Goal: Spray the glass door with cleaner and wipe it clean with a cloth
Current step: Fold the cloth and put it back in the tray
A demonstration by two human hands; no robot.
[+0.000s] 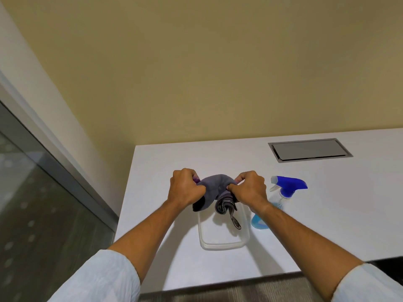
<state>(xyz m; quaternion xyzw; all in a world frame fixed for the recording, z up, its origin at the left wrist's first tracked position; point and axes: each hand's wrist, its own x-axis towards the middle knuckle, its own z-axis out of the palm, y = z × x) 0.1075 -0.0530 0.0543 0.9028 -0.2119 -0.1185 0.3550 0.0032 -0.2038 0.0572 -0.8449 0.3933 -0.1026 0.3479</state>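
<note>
While both fists are closed tight on the grey cloth (214,188), the left hand (186,186) grips its left end and the right hand (249,188) its right, just below the middle of the frame. Between them the cloth bunches up in a hump, and a twisted tail hangs down into the clear plastic container (222,244) on the white table (163,162). This looks like wringing or shaking out the cloth before wiping. To do it well, I would judge that the hands should stay over the container so any drips fall inside, twist in opposite directions, then open the cloth into a flat pad. Just right of the right wrist stands the spray bottle (283,192), blue trigger on top and blue liquid low in its body, close to the container but not clearly touching it. Further toward the right edge of the frame a grey metal hatch (309,150) sits flush in the tabletop. Along the left edge of the frame runs the glass door (28,203), well apart from the hands.
</note>
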